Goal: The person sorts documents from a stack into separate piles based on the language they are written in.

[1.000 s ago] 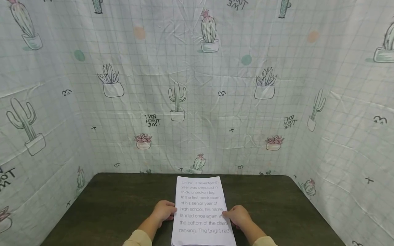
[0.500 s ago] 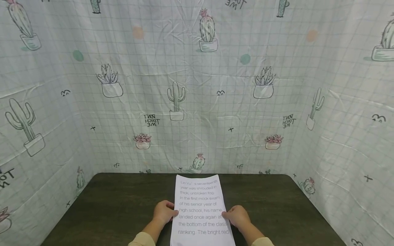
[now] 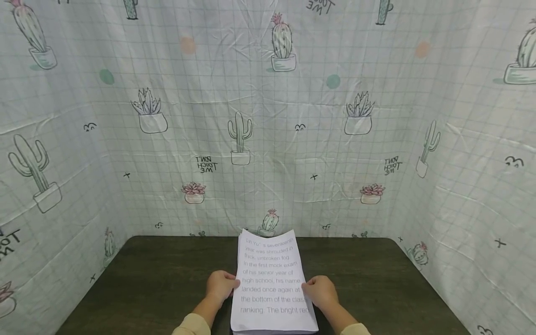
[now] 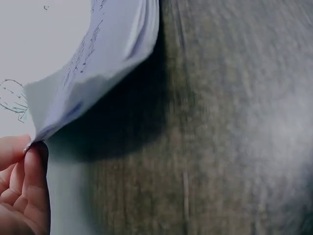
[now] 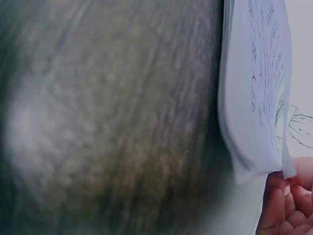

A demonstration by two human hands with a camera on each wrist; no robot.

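A stack of white paper sheets printed with large text is at the front middle of the table in the head view. Its far corners curl upward. On the left edge, my left hand pinches the sheets between thumb and fingers; the left wrist view shows this left hand at the bent paper. Opposite it, my right hand pinches the right edge. In the right wrist view the right hand grips a corner of the bowed sheets. How many sheets each hand holds cannot be told.
A dark wooden table lies under the paper. Behind it and along both sides hangs a pale gridded curtain printed with cacti, close to the table's far edge.
The stack's far edge has risen and its corners have curled up, bowing the sheets. Both hands have shifted slightly up in the head view and still hold the side edges.
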